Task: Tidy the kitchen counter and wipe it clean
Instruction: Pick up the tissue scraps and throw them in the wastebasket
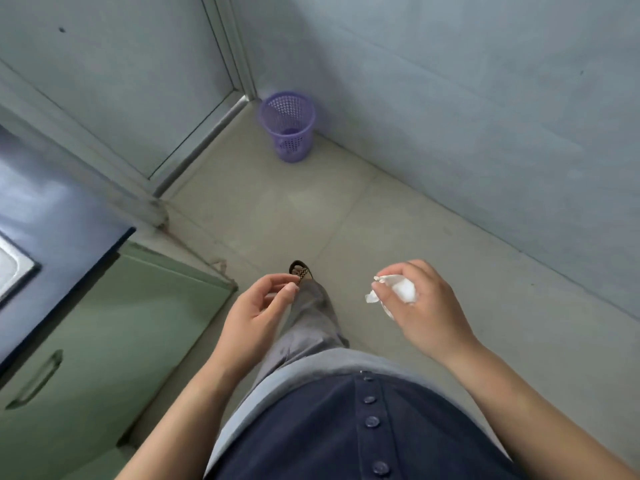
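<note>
Head view: our right hand [420,299] grips crumpled tissue [401,292], left hand [258,306] loosely empty; we should reach the purple bin [289,128] before dropping it.

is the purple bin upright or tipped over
Upright. The bin stands on its base in the floor corner, open rim facing up, and the bottom seen through the rim looks bare.

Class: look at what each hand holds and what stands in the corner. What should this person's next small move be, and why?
Probably step forward toward the purple bin. The right hand has its grip closed on a crumpled white tissue, the left hand is empty, and the bin stands across the floor, likely beyond arm's reach.
</note>
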`<state>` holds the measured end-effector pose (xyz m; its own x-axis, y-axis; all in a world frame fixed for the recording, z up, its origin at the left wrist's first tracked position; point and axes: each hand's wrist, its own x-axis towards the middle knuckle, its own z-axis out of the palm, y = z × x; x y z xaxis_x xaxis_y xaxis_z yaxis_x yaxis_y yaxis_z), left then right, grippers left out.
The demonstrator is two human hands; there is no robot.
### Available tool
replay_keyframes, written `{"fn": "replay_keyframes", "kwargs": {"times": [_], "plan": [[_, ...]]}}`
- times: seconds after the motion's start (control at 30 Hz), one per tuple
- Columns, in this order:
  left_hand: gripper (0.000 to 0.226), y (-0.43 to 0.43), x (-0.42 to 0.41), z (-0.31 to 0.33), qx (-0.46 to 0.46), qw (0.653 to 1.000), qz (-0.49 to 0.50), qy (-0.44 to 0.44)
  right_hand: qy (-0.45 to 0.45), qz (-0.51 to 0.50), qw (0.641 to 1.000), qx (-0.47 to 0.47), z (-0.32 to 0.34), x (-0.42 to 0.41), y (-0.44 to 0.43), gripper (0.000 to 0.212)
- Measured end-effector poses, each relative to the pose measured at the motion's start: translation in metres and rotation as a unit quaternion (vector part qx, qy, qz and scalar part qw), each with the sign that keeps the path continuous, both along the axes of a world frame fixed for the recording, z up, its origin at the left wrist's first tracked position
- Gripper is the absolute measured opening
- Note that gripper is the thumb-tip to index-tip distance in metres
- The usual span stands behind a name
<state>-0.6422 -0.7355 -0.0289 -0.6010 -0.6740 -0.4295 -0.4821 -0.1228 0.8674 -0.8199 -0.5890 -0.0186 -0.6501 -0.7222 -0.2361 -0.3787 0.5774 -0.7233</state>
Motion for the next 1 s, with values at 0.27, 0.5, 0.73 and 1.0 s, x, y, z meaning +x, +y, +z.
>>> {"fn": "replay_keyframes", "kwargs": {"times": [0.27,0.5,0.73,1.0], "plan": [[0.018,-0.186,-0.132,0.022,0.002,0.999,-0.014,0.028,0.014,-0.011,1.000,-0.006,0.028,-0.118,-0.174,0.009],[0.031,-0.283,-0.193,0.023,-0.005,1.000,0.009,0.008,0.008,0.000,1.000,-0.008,0.028,-0.192,-0.278,0.011],[0.020,-0.391,-0.276,0.007,-0.012,0.998,0.064,-0.005,0.004,0.059,0.998,-0.007,0.012,-0.297,-0.408,0.009],[0.014,-0.523,-0.400,0.002,-0.037,0.992,0.116,-0.037,0.033,0.177,0.984,-0.018,0.010,-0.428,-0.590,0.010]]}}
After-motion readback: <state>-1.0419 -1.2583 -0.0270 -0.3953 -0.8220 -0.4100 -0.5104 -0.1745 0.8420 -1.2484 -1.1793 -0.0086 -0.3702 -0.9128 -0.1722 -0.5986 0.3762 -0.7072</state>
